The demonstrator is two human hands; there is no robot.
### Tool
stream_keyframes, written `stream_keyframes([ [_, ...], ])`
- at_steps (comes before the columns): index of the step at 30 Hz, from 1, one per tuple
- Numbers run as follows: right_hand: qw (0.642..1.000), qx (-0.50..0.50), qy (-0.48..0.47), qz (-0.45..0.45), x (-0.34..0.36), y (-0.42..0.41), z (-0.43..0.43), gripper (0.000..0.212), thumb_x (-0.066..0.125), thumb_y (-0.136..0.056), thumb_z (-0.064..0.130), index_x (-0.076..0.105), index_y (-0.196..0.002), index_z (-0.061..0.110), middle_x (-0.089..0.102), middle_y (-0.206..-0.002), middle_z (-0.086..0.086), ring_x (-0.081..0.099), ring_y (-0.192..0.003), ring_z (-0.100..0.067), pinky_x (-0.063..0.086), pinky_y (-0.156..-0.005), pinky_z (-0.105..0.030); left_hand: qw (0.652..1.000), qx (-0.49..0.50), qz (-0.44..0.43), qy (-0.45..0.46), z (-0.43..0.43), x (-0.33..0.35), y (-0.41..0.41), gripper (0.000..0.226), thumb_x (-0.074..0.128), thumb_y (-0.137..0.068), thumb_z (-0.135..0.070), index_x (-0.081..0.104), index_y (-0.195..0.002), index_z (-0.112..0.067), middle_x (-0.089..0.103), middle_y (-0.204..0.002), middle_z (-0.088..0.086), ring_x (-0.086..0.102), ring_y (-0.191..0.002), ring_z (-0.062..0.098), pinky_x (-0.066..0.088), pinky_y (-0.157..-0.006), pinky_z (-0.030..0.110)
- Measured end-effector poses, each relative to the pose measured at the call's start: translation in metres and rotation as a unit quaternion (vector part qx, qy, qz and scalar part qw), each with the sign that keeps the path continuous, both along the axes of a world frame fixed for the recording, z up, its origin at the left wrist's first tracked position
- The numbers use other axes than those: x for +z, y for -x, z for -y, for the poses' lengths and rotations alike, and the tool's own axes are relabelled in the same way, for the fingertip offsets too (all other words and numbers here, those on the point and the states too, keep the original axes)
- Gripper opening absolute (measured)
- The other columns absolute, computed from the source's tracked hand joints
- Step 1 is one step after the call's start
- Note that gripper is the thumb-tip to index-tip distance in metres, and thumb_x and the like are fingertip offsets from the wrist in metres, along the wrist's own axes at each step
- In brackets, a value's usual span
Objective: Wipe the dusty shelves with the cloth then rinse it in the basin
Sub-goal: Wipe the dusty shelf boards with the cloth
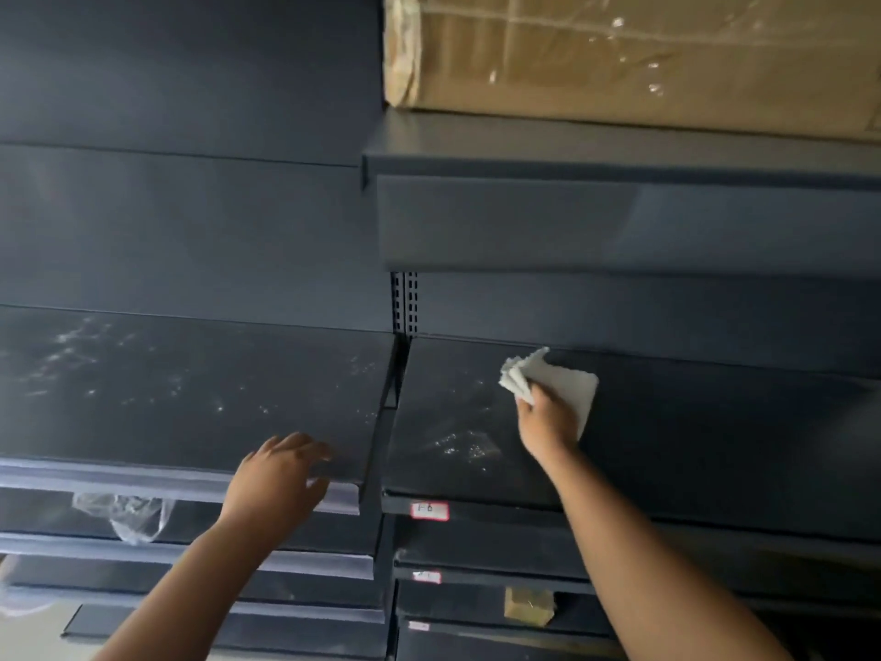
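Two dark metal shelves sit side by side at chest height. My right hand (546,422) presses a folded white cloth (548,381) onto the right shelf (691,422), near its back left part. Pale dust streaks lie on that shelf to the left of the hand. The left shelf (167,388) is speckled with dust. My left hand (281,474) rests on the left shelf's front edge, fingers spread, holding nothing. No basin is in view.
A higher shelf (619,150) on the right carries a large plastic-wrapped cardboard box (619,50). A slotted upright (405,302) separates the bays. Lower shelves hold a crumpled clear plastic bag (128,515) and a small tan block (529,605). A red-edged label (430,511) marks the right shelf's front.
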State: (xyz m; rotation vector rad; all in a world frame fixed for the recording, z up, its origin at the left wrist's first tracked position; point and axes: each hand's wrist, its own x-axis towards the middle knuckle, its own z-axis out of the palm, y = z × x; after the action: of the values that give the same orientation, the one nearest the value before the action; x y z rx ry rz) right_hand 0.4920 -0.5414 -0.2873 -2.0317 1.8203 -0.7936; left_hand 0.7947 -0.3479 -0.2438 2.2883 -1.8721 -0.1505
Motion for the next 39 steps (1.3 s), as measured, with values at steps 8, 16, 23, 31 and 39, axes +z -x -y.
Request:
stream_keyframes([
  [8,0.821,0.047,-0.257,0.507,0.054,-0.149,-0.016,0.03,0.047,-0.097,0.034,0.053,-0.123,0.02,0.058,-0.128,-0.009,0.057,-0.113,-0.025,0.049,-0.096,-0.046,0.997,0.008,-0.064,-0.043,0.007,-0.005,-0.055,0.011,0.059,-0.079,-0.031,0.065,-0.083,-0.04,0.068,-0.089,-0.014,0.064,-0.08,0.014,0.052,-0.069,0.028],
  [16,0.876,-0.146,0.012,0.46,0.102,-0.041,-0.007,0.021,0.052,-0.093,0.038,0.059,-0.107,0.023,0.066,-0.112,-0.006,0.064,-0.103,-0.023,0.051,-0.092,-0.04,0.992,-0.028,-0.068,-0.101,0.01,-0.007,-0.078,0.007,0.059,-0.081,-0.039,0.064,-0.078,-0.042,0.064,-0.072,-0.015,0.057,-0.062,0.008,0.045,-0.057,0.024],
  [23,0.983,-0.159,0.048,0.081,0.031,0.006,-0.052,0.022,0.052,-0.093,0.014,0.059,-0.109,0.001,0.065,-0.102,-0.029,0.061,-0.096,-0.045,0.044,-0.08,-0.04,0.989,-0.027,-0.073,-0.122,0.019,0.002,-0.075,0.004,0.067,-0.08,-0.041,0.067,-0.079,-0.037,0.07,-0.082,-0.008,0.064,-0.075,0.017,0.055,-0.069,0.029],
  [31,0.967,0.037,-0.103,0.229,0.018,-0.163,-0.098,0.027,0.048,-0.095,0.025,0.06,-0.118,0.017,0.069,-0.105,-0.013,0.063,-0.089,-0.029,0.044,-0.073,-0.031,0.988,0.057,-0.062,-0.126,0.011,0.005,-0.065,0.02,0.067,-0.079,-0.044,0.059,-0.061,-0.043,0.061,-0.07,-0.014,0.059,-0.069,0.012,0.048,-0.066,0.026],
  [39,0.76,-0.039,-0.101,0.64,0.097,-0.13,-0.053,0.012,0.05,-0.095,0.032,0.06,-0.093,0.025,0.068,-0.097,0.0,0.065,-0.099,-0.024,0.052,-0.093,-0.046,0.986,0.091,-0.057,-0.124,0.003,0.01,-0.056,0.019,0.07,-0.078,-0.048,0.059,-0.063,-0.041,0.066,-0.076,-0.011,0.059,-0.072,0.013,0.047,-0.066,0.026],
])
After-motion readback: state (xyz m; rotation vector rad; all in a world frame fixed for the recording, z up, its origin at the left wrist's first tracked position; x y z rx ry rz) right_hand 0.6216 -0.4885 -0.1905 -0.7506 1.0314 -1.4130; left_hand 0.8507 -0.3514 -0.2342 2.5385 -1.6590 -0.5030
